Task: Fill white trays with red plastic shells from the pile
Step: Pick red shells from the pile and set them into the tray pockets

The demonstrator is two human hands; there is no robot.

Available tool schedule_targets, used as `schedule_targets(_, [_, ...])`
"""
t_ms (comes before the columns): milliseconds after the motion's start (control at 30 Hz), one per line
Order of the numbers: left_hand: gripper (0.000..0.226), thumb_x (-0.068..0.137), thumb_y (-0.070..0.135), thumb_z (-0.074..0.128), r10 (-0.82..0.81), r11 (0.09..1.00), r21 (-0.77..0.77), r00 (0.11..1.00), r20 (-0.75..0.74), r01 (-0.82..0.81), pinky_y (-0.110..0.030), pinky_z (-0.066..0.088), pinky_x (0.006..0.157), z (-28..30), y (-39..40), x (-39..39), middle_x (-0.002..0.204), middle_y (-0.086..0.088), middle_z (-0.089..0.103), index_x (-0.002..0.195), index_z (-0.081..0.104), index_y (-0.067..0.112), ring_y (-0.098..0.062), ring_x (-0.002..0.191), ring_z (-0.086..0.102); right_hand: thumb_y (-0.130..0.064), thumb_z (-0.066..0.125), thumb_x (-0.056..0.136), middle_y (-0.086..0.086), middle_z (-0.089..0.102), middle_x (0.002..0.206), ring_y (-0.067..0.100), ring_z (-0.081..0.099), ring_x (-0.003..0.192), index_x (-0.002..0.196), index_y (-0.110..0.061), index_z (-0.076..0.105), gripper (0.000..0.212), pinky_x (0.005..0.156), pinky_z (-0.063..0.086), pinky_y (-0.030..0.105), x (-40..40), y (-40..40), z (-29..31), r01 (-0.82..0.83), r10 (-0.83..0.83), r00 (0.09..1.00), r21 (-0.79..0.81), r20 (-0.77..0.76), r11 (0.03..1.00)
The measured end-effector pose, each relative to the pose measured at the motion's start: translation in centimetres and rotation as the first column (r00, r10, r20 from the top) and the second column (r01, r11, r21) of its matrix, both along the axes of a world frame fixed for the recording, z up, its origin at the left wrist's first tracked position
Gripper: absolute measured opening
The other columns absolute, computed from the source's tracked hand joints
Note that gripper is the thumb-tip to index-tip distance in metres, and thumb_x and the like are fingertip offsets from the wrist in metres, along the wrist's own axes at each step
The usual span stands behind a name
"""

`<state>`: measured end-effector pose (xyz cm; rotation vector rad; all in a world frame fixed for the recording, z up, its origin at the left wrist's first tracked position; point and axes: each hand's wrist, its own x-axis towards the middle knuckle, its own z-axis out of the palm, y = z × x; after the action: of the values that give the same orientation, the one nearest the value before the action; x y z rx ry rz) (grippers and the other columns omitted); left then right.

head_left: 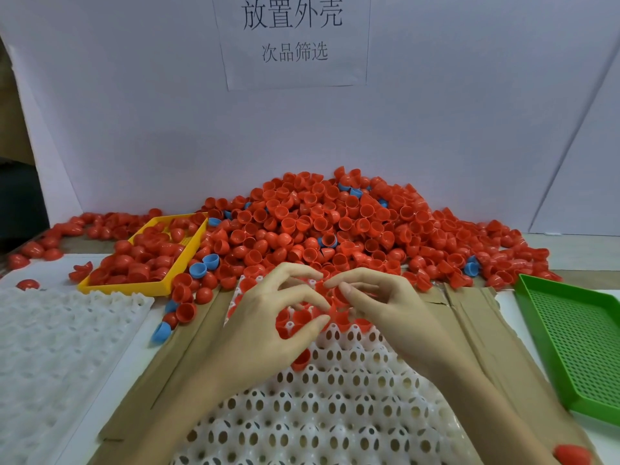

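A big pile of red shells (335, 223) lies against the back wall. In front of me a white tray (335, 414) with egg-shaped holes rests on cardboard, and a few red shells sit in its far rows. Both hands hover over that far end. My left hand (268, 320) has curled fingers, its thumb and fingertips pinching a red shell (336, 312); another red shell (300, 359) shows under its palm. My right hand (379, 307) pinches a red shell (335, 294) between thumb and index finger, its fingertips meeting the left hand's.
A yellow tray (144, 253) holding red shells stands at the left, a green mesh tray (577, 337) at the right. A second white tray (50, 330) lies at the far left. Blue shells (198, 268) are scattered among the red. One red shell (572, 456) lies at the bottom right.
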<state>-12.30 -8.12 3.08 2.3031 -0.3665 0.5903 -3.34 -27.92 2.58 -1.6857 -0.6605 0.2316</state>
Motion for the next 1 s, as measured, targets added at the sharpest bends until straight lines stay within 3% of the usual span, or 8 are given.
schedule_targets(133, [0.01, 0.089, 0.013, 0.078, -0.015, 1.0, -0.025, 1.0, 0.002, 0.015, -0.013, 0.051, 0.092, 0.0, -0.1, 0.1, 0.126, 0.016, 0.065, 0.095, 0.079, 0.02, -0.001, 0.11, 0.065, -0.024, 0.057, 0.106, -0.004, 0.076, 0.114, 0.029, 0.069, 0.103, 0.11, -0.025, 0.079, 0.023, 0.086, 0.058, 0.031, 0.1, -0.2, 0.2, -0.027, 0.027, 1.0, -0.012, -0.012, 1.0])
schedule_targets(300, [0.01, 0.085, 0.012, 0.081, 0.038, 0.997, 0.067, 0.997, 0.068, -0.042, -0.009, 0.044, 0.096, -0.2, 0.0, 0.2, 0.112, 0.015, 0.067, 0.089, 0.078, 0.02, -0.001, 0.108, 0.063, -0.025, 0.056, 0.106, 0.002, 0.076, 0.105, 0.028, 0.07, 0.1, 0.119, -0.036, 0.075, 0.026, 0.09, 0.06, 0.037, 0.4, -0.3, 0.2, -0.017, 0.017, 1.0, -0.018, -0.015, 1.0])
schedule_targets(500, [0.007, 0.086, 0.014, 0.08, 0.218, 0.97, 0.081, 0.968, 0.126, -0.229, -0.018, 0.055, 0.082, -0.8, 3.0, 1.6, 0.103, 0.013, 0.065, 0.086, 0.076, 0.02, -0.002, 0.09, 0.065, -0.021, 0.055, 0.106, -0.001, 0.079, 0.104, 0.017, 0.074, 0.097, 0.115, -0.029, 0.075, 0.023, 0.08, 0.061, 0.027, 1.4, -1.5, 0.3, 0.125, -0.124, 0.991, 0.014, -0.057, 0.992])
schedule_targets(600, [0.004, 0.087, 0.008, 0.077, 0.48, 0.865, 0.053, 0.853, 0.203, -0.499, -0.031, 0.058, 0.077, -0.7, 7.0, 2.4, 0.101, 0.001, 0.065, 0.088, 0.074, 0.01, -0.013, 0.081, 0.064, -0.019, 0.054, 0.107, 0.003, 0.079, 0.101, 0.019, 0.075, 0.094, 0.109, -0.024, 0.078, 0.025, 0.073, 0.059, 0.023, 1.9, -1.9, 0.5, 0.181, -0.175, 0.977, 0.037, -0.119, 0.983])
schedule_targets(700, [0.005, 0.091, 0.003, 0.071, 0.734, 0.654, 0.032, 0.645, 0.212, -0.756, -0.041, 0.054, 0.077, -0.9, 11.5, 2.2, 0.105, -0.014, 0.062, 0.094, 0.073, -0.001, -0.03, 0.086, 0.063, -0.017, 0.053, 0.107, 0.004, 0.079, 0.098, 0.019, 0.076, 0.091, 0.105, -0.021, 0.079, 0.026, 0.07, 0.058, 0.021, 2.1, -2.1, 0.6, 0.21, -0.202, 0.969, 0.045, -0.145, 0.977])
schedule_targets(767, [0.013, 0.093, -0.001, 0.067, 0.824, 0.536, 0.077, 0.541, 0.167, -0.84, -0.052, 0.052, 0.082, -1.5, 13.6, 1.9, 0.109, -0.026, 0.063, 0.101, 0.071, -0.01, -0.042, 0.093, 0.063, -0.015, 0.053, 0.107, 0.004, 0.079, 0.097, 0.018, 0.076, 0.089, 0.104, -0.019, 0.079, 0.027, 0.069, 0.058, 0.021, 2.1, -2.3, 0.6, 0.221, -0.213, 0.967, 0.042, -0.142, 0.974])
schedule_targets(900, [0.029, 0.093, 0.005, 0.069, 0.861, 0.483, 0.289, 0.508, 0.014, -0.827, -0.062, 0.053, 0.086, -2.2, 14.6, 1.7, 0.109, -0.038, 0.064, 0.111, 0.064, -0.018, -0.055, 0.102, 0.06, -0.012, 0.053, 0.107, 0.004, 0.079, 0.093, 0.017, 0.076, 0.084, 0.103, -0.017, 0.078, 0.026, 0.067, 0.058, 0.02, 2.8, -2.6, 0.5, 0.302, -0.298, 0.951, 0.042, -0.081, 0.952])
schedule_targets(1000, [0.037, 0.095, 0.01, 0.067, 0.846, 0.491, 0.277, 0.528, 0.073, -0.826, -0.061, 0.053, 0.091, -1.9, 14.2, 1.8, 0.122, -0.035, 0.064, 0.124, 0.062, -0.013, -0.053, 0.113, 0.059, -0.007, 0.052, 0.105, -0.002, 0.078, 0.086, 0.014, 0.075, 0.079, 0.1, -0.019, 0.077, 0.028, 0.066, 0.059, 0.023, 4.1, -3.2, -0.1, 0.454, -0.455, 0.89, 0.017, 0.042, 0.891])
